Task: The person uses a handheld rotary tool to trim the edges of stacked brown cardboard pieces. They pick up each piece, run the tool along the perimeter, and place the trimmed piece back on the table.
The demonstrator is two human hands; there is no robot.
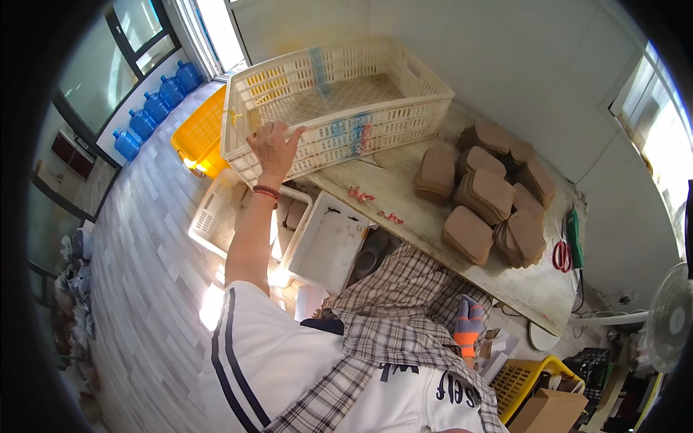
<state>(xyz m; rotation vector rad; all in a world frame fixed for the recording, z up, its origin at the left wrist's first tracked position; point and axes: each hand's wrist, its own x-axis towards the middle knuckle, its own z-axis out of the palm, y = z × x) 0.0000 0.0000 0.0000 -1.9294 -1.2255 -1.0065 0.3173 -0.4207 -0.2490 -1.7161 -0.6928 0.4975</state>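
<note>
My bare left hand (272, 149), with a red bracelet at the wrist, grips the near left rim of a large white plastic crate (419, 108). Its fingers hook over the edge and the thumb points right. The slatted crate carries blue and red marks, and only its mesh bottom shows inside. It sits on the far left part of the worktable (354, 173). My right hand (469, 322), in a grey-purple and orange glove, rests beside the checked apron (390, 296) below the table edge. Its fingers are stretched out and hold nothing visible.
Several stacks of brown rounded pads (491, 193) stand on the table's right part, near red-handled scissors (561, 254) and a green-handled tool (574, 238). Below are a white tub (325, 238) and a white basket (209, 216). A yellow crate (202, 133) stands left, a fan (668, 310) right.
</note>
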